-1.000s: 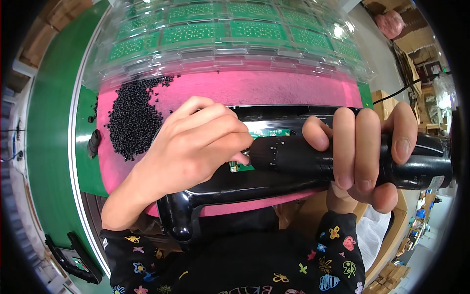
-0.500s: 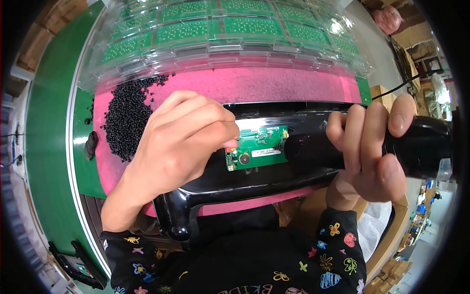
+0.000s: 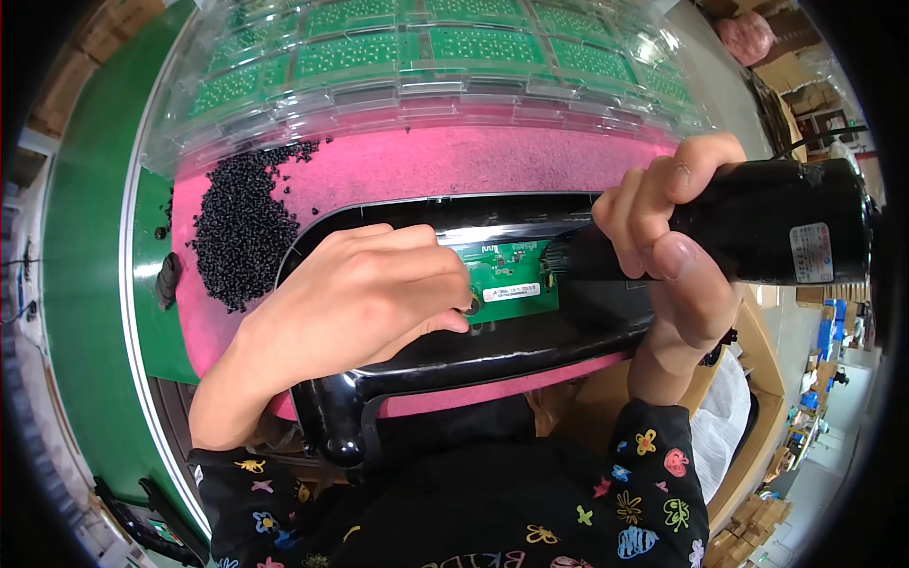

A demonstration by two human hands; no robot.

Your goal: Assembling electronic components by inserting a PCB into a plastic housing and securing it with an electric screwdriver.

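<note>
A green circuit board [image 3: 530, 306] with a white label lies in a long, glossy black plastic housing [image 3: 454, 356]. My left hand [image 3: 365, 293] is over the board's left end, its fingers bent and closed; anything between the fingertips is hidden. In my right hand [image 3: 668, 213] is a black cylindrical electric screwdriver [image 3: 776, 222], lying nearly level. Its dark nose points left toward the board's right end. Whether the tip touches a screw cannot be seen.
The housing rests on a pink mat [image 3: 492, 161]. A heap of small black screws [image 3: 241, 232] lies at the left. Behind stand clear plastic trays [image 3: 426, 90] holding several green boards. A cardboard box [image 3: 757, 350] is at the right, and another black housing [image 3: 151, 521] sits lower left.
My right hand and the screwdriver have moved up, with the screwdriver now more fully in view. My left hand has shifted slightly right and down, covering more of the board's left end.
</note>
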